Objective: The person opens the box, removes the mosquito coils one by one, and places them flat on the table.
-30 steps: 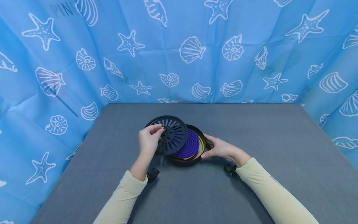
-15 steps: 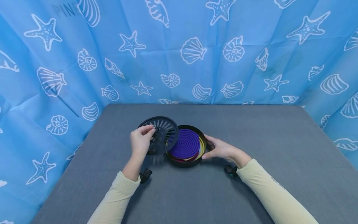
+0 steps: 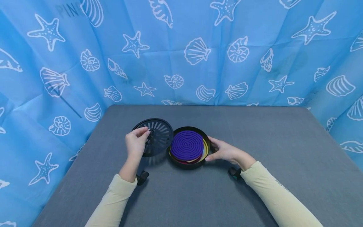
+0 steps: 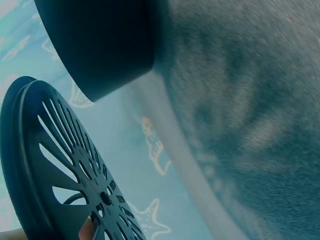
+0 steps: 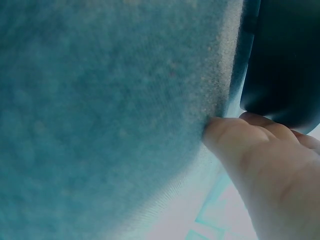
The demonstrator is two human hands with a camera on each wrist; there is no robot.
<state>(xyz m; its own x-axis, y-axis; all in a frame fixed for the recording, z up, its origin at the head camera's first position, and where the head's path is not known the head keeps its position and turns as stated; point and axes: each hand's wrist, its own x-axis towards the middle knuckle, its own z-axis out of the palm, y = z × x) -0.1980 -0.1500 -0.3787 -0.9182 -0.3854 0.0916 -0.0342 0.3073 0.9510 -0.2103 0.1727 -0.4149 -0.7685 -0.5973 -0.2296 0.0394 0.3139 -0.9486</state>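
From afar I see a grey, cloth-like counter (image 3: pixel 195 192) running back to a blue curtain (image 3: pixel 173 60), which hangs in folds behind it and along both sides, printed with white shells (image 3: pixel 197 52) and starfish (image 3: pixel 135 44), with faint dark letters (image 3: pixel 68 10) near its upper left, all evenly lit.

Pale yellow left sleeve (image 3: pixel 112 198), lower left; matching right sleeve (image 3: pixel 269 192), lower right, shows small dark print (image 3: pixel 282 185), and black wrist units (image 3: pixel 142 177), too!
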